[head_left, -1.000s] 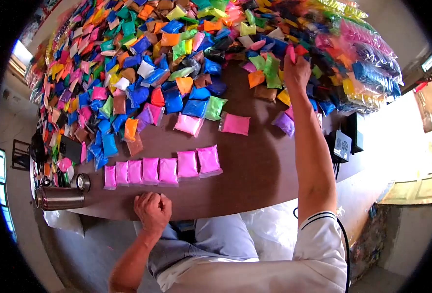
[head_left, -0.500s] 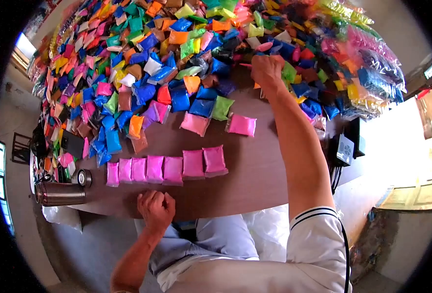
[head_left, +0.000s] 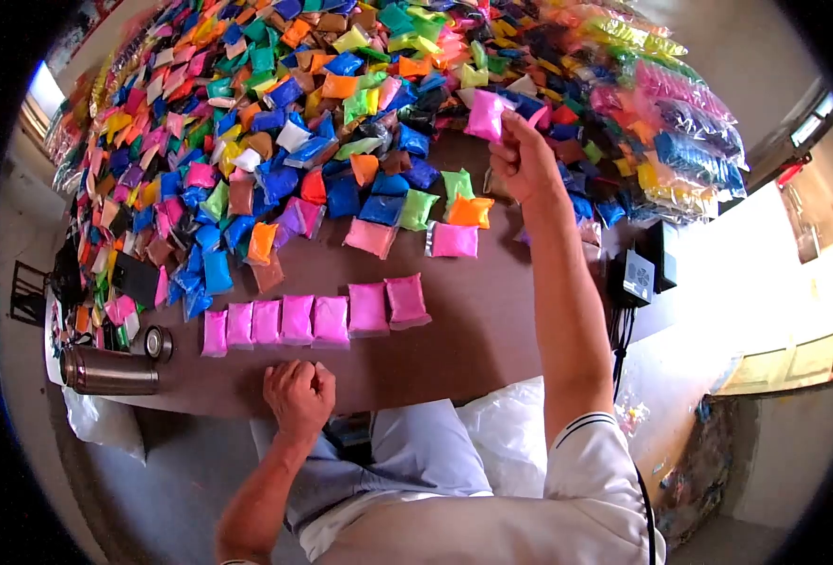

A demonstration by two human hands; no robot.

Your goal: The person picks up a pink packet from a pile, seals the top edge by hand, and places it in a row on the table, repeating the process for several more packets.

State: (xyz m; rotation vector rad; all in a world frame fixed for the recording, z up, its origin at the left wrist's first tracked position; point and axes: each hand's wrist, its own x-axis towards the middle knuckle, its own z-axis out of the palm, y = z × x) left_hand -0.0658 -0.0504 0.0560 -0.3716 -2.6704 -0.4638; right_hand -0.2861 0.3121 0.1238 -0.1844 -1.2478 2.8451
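A bright pink packet (head_left: 485,116) is pinched in my right hand (head_left: 527,155), raised over the right part of the heap of coloured packets (head_left: 275,122). My left hand (head_left: 300,397) rests curled at the table's near edge, with nothing visible in it. Just beyond it lies a row of several pink packets (head_left: 297,320), side by side. Between the row and the heap are a light pink packet (head_left: 370,237), another bright pink one (head_left: 454,240), a green one (head_left: 418,209) and an orange one (head_left: 471,212).
A steel flask (head_left: 110,371) lies on its side at the table's left, beside a round lid (head_left: 158,344). A black device with a fan grille (head_left: 638,277) and cables is at the right edge. Clear bags of packets (head_left: 689,113) are stacked at the back right.
My right hand has lifted from the heap and now holds a bright pink packet. An orange packet and a green one now lie near the heap's front edge. My left hand stays curled.
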